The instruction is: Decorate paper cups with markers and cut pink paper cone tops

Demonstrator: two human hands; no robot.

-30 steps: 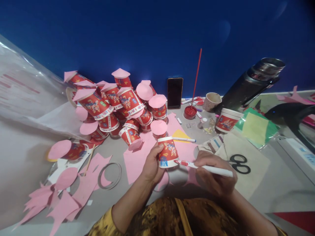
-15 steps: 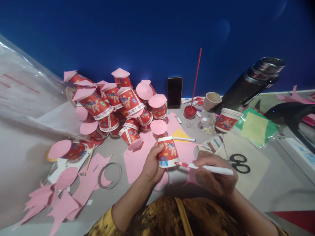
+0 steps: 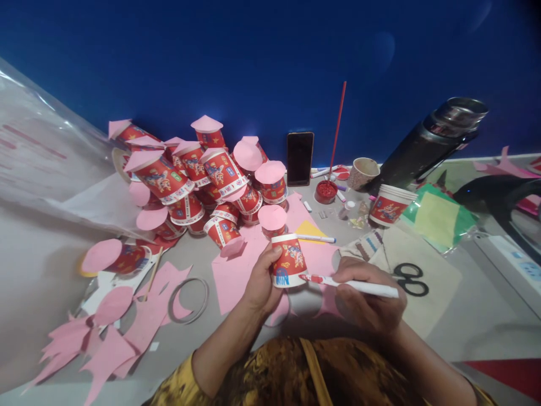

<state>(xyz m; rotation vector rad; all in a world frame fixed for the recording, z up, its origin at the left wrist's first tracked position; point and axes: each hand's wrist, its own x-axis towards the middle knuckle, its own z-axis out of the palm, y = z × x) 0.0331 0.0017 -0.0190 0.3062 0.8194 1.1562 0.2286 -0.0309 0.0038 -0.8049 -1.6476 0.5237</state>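
My left hand (image 3: 262, 285) is wrapped round the left side of a red and white paper cup (image 3: 291, 258), its thumb on the cup's front. Blue marks show on the cup's white lower band. In my right hand (image 3: 374, 296) is a white marker (image 3: 367, 286) with a red tip end, which points left and meets the band's right part. Just behind the cup, a blue-capped marker (image 3: 316, 238) lies on yellow and pink paper. Several red cups with pink paper tops (image 3: 220, 173) are piled up behind my left hand.
A phone (image 3: 300, 159) leans on the blue wall. Further right stand a red tub (image 3: 325, 192) with a stick, stacked cups (image 3: 391, 206) and a tilted black flask (image 3: 426, 141). Black-handled scissors (image 3: 411, 279) lie right of my right hand. Pink scraps (image 3: 112, 349) and a tape ring (image 3: 189, 301) lie left.
My right hand and the marker have shifted very slightly left and up. The cup has hardly moved in my left hand.
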